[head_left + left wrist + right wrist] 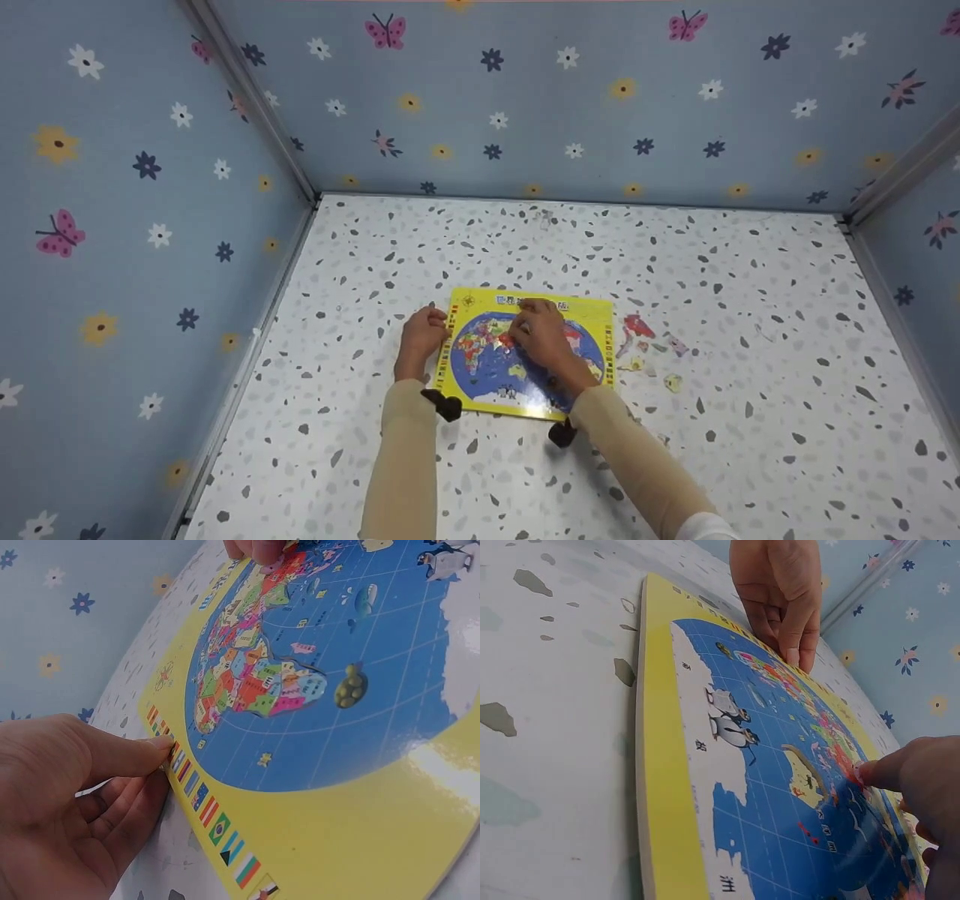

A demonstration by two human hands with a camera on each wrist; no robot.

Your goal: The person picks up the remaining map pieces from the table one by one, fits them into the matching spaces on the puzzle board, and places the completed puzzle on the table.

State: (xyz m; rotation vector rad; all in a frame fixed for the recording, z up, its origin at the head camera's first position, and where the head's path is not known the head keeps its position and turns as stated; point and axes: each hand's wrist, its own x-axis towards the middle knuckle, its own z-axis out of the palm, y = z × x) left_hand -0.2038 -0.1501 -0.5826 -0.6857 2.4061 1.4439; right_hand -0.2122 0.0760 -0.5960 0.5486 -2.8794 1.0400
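A yellow world map puzzle board (517,412) lies flat on the table, its blue oval holding coloured continent pieces. At its left edge my left hand (424,334) grips the border between thumb and fingers, beside the row of flags; the left wrist view shows this thumb (154,752) on the rim. Over the upper middle of the map is my right hand (541,334). Its extended finger (885,771) presses on a red puzzle piece (846,761) in the right wrist view, while the other fingers bend underneath. The right hand hides part of the map's centre.
Several loose puzzle pieces lie right of the board, among them a red piece (639,325), a pale purple piece (676,344) and a yellow piece (673,383). Blue flowered panels (525,97) wall the speckled white table (750,300) at the back and both sides.
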